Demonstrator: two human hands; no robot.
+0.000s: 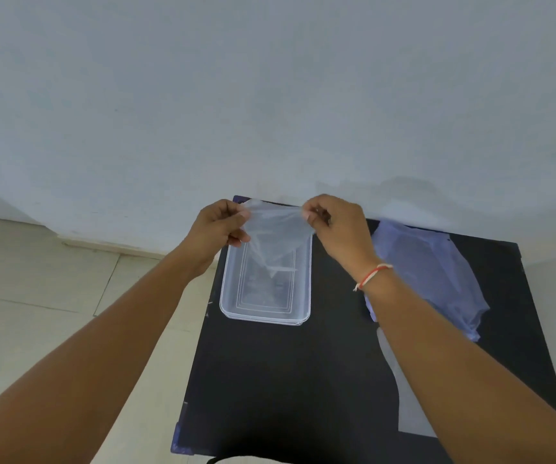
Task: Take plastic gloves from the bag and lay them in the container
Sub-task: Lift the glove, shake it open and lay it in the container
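A thin clear plastic glove (274, 236) hangs stretched between my two hands, above the far end of a clear rectangular container (233, 309). My left hand (218, 232) pinches the glove's left top corner. My right hand (340, 229) pinches its right top corner. The glove tapers down to a point that dips toward the inside of the container. The bluish plastic bag (437, 272) with more gloves lies flat on the black table (286, 380), to the right of my right wrist.
The table stands against a pale wall (269, 95). A flat translucent sheet (400, 396) lies on the table under my right forearm. Beige tiled floor (52, 279) lies to the left of the table.
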